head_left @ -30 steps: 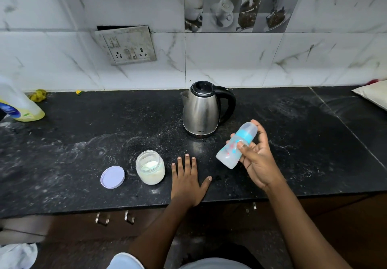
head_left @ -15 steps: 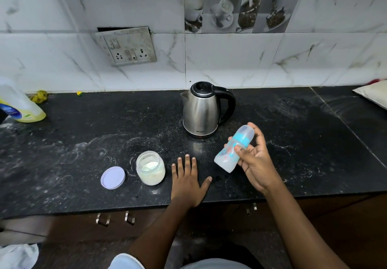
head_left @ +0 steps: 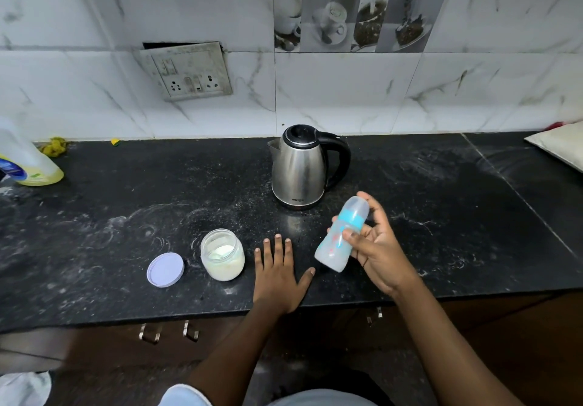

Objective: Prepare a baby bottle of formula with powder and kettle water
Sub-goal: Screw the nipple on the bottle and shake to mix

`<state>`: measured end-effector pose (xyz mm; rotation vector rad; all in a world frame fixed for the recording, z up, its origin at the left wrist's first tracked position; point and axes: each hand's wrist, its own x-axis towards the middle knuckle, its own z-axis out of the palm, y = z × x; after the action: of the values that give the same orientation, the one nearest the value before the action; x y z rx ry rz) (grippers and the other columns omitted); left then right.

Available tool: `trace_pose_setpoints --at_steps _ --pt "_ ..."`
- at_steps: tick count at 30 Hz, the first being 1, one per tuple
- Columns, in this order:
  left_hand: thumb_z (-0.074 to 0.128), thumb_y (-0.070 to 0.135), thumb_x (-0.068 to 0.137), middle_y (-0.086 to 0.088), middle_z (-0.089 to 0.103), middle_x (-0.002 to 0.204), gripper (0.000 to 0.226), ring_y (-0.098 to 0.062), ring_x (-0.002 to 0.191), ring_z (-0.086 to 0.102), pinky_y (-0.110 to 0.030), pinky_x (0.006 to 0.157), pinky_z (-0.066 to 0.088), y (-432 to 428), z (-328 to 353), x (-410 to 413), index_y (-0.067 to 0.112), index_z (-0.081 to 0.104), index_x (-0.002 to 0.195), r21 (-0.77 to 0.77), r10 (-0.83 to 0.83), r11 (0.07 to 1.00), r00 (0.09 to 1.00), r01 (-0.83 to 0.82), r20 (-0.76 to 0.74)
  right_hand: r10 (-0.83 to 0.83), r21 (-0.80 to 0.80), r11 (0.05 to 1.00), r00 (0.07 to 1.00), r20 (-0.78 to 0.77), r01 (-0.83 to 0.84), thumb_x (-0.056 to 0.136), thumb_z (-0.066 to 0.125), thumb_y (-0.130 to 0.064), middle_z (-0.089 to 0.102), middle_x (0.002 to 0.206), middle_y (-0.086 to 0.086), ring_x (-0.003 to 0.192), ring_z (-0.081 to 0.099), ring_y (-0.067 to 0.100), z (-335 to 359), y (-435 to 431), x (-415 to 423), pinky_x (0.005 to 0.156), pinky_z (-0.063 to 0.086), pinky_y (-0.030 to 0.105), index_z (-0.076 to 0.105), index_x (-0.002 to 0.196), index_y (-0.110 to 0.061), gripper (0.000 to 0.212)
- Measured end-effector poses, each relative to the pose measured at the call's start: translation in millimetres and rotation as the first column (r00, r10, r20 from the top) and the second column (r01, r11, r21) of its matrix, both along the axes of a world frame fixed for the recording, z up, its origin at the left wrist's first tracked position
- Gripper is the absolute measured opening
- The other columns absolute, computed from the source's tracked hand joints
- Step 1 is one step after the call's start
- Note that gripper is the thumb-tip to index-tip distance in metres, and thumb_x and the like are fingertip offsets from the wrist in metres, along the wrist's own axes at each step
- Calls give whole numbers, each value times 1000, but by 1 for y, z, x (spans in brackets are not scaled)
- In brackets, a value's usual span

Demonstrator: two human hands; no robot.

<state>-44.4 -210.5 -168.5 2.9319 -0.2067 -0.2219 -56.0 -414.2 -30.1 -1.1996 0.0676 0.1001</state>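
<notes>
Head view shows your right hand (head_left: pixel 378 247) wrapped round the capped baby bottle (head_left: pixel 342 235), tilted above the counter (head_left: pixel 126 200) near the kettle (head_left: pixel 299 168), a shade lower than a second ago, while your left hand (head_left: pixel 277 276) stays flat and empty, so you are likely shaking it to mix.

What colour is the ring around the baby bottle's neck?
Light blue ring; the head view shows it best.

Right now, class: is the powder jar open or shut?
Open: the jar is uncovered, and its lid lies beside it on the counter.
</notes>
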Motion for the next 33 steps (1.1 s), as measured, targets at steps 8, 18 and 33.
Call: trace_pose_setpoints --at_steps 8,18,33 --pt "17 78 101 -12 -11 179 97 -36 164 -18 -57 131 -12 0 1 -1 14 -3 170 -8 1 1000 1000 -1 2 33 -4 999 999 16 -33 86 70 0 52 143 36 127 59 42 3 -1 1 107 50 59 44 150 -39 79" --pt "17 78 101 -12 -13 179 96 -35 163 -20 -56 131 -13 0 4 -1 15 -5 170 -16 2 1000 1000 -2 -6 12 -11 1000 999 51 -12 86 69 2 61 138 27 129 61 37 7 -4 4 107 51 57 42 151 -36 80" --pt "16 79 100 -11 -13 178 98 -35 163 -20 -56 131 -13 1 4 -2 14 -4 170 -11 -5 1000 1000 5 -20 -199 186 964 979 40 189 88 68 -1 48 151 31 138 55 37 7 0 10 109 49 57 41 152 -36 78"
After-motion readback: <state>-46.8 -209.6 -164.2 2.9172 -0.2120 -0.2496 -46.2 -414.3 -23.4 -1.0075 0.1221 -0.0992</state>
